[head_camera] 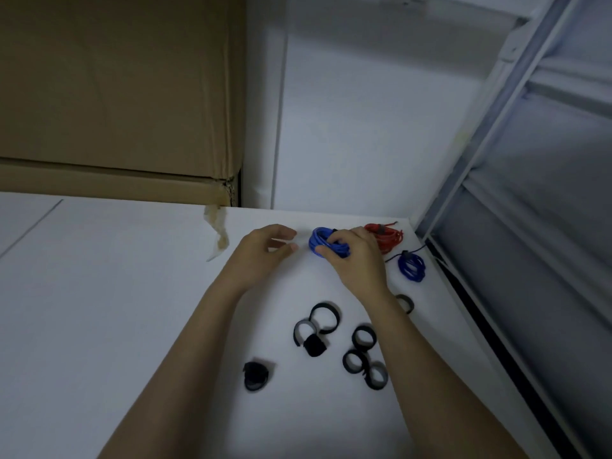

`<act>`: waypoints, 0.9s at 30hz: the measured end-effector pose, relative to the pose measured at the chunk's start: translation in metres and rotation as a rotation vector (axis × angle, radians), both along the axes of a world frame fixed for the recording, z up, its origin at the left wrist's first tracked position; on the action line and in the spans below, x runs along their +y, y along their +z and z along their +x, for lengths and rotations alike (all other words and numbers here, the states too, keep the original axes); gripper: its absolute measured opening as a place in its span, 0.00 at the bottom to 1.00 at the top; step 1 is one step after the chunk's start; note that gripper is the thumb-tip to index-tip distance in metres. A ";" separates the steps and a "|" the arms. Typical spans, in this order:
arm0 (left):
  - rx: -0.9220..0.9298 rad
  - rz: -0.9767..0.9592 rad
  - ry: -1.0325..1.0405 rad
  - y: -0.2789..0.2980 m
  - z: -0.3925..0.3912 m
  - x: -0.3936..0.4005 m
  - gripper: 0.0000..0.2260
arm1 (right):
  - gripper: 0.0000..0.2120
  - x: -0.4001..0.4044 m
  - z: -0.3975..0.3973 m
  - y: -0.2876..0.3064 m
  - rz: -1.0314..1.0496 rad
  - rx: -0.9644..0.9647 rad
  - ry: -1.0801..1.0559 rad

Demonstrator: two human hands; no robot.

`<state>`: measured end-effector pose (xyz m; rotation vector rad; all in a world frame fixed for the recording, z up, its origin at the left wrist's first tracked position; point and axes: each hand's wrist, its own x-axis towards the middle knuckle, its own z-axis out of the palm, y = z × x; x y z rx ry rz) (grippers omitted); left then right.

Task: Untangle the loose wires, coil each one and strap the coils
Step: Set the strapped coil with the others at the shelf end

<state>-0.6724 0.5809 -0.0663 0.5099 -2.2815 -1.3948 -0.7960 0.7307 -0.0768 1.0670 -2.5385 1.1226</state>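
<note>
The blue wire coil (326,246) lies near the far right corner of the white counter (99,293), a flattened oval with its long axis running roughly left to right, tilted a little toward the near right. The right hand (356,260) covers its right half, fingers (331,251) curled down over the loops and holding them. The left hand (265,251) sits just left of the coil, not touching it, thumb and fingers loosely parted with nothing between them.

Just right of the held coil rests a red coil (387,238), and nearer the counter's right edge a darker blue coil (411,267), each crossed by a dark strap. Between the forearms and nearby, black straps (326,318) lie scattered, curled into open rings.

A brown cardboard box (116,94) stands at the counter's far left against a white wall (347,127). A grey metal frame (513,144) slants along the right side.
</note>
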 end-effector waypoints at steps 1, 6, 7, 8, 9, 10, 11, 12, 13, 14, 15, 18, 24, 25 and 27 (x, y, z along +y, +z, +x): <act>0.010 -0.008 0.013 0.002 0.000 0.000 0.06 | 0.12 -0.001 -0.003 0.001 0.016 0.000 -0.007; 0.045 -0.023 0.059 0.004 0.004 -0.001 0.06 | 0.11 0.000 -0.019 0.006 0.087 0.014 -0.102; 0.049 -0.038 0.075 0.005 0.005 -0.001 0.06 | 0.11 0.001 -0.020 0.006 0.106 0.018 -0.098; 0.050 -0.061 0.097 0.005 0.006 -0.001 0.07 | 0.12 0.001 -0.021 0.007 0.123 0.026 -0.090; 0.050 -0.102 0.131 0.006 0.008 0.000 0.08 | 0.13 0.002 -0.021 0.007 0.128 0.037 -0.086; 0.049 -0.171 0.181 0.006 0.011 0.001 0.09 | 0.13 0.002 -0.019 0.008 0.121 0.050 -0.087; 0.048 -0.270 0.246 0.006 0.016 0.003 0.10 | 0.13 0.003 -0.015 0.009 0.103 0.071 -0.088; 0.050 -0.386 0.312 0.006 0.021 0.006 0.11 | 0.13 0.004 -0.012 0.010 0.081 0.099 -0.085; 0.048 -0.504 0.365 0.006 0.026 0.009 0.10 | 0.13 0.004 -0.008 0.011 0.063 0.129 -0.067; 0.035 -0.607 0.403 0.006 0.032 0.011 0.10 | 0.12 0.004 -0.004 0.012 0.057 0.154 -0.034; 0.009 -0.690 0.433 0.007 0.039 0.012 0.10 | 0.11 0.003 0.001 0.013 0.062 0.173 0.008; -0.190 -0.850 0.480 0.018 0.062 0.005 0.12 | 0.11 -0.009 0.018 0.021 0.129 0.218 0.114; -0.554 -1.004 0.597 0.045 0.139 -0.028 0.14 | 0.15 -0.054 0.066 0.035 0.269 0.304 0.299; -0.600 -1.006 0.618 0.049 0.155 -0.033 0.15 | 0.16 -0.063 0.076 0.036 0.287 0.323 0.328; -0.653 -0.990 0.678 0.058 0.187 -0.043 0.15 | 0.16 -0.085 0.100 0.039 0.292 0.351 0.385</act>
